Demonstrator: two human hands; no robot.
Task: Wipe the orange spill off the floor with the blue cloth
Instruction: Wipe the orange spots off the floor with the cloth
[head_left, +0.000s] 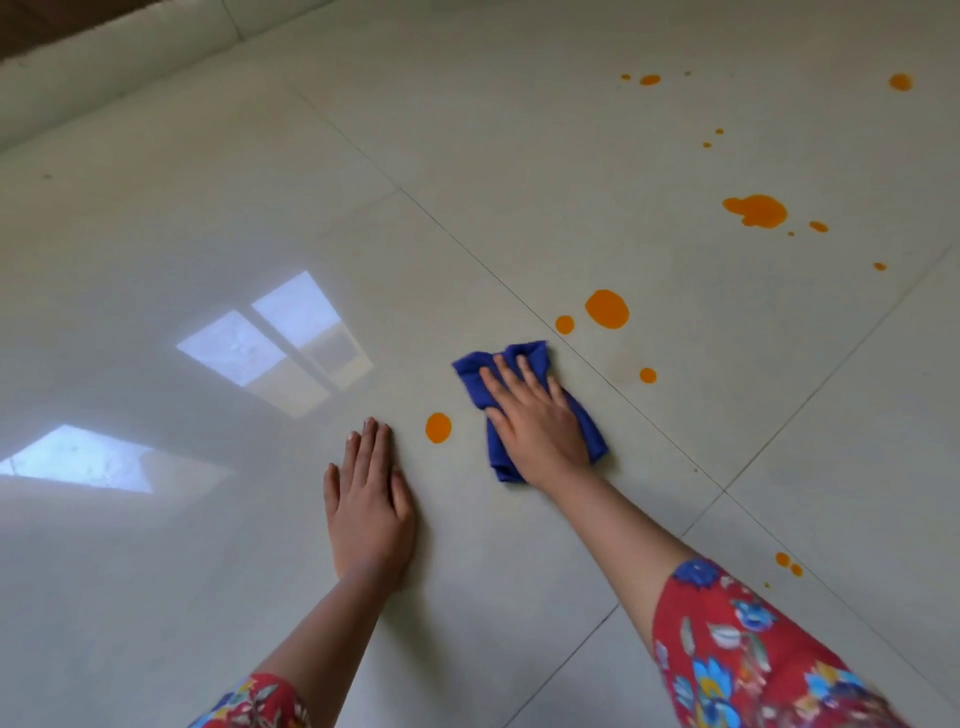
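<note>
A crumpled blue cloth (524, 358) lies on the glossy pale tiled floor (260, 218). My right hand (535, 423) presses flat on it with straight fingers. My left hand (369, 499) rests flat on the floor to the left of the cloth. An orange drop (438, 427) sits between the two hands. More orange spill lies beyond the cloth: a round blot (607, 308), a small drop (564, 324) beside it, another drop (648, 375) to the right, and a larger puddle (756, 211) farther off.
Small orange specks dot the far floor (649, 80) and the far right (900, 82). Two drops (788, 564) lie near my right sleeve. A pale skirting (130, 57) runs along the top left. Window reflections (275, 338) shine on the tiles at left.
</note>
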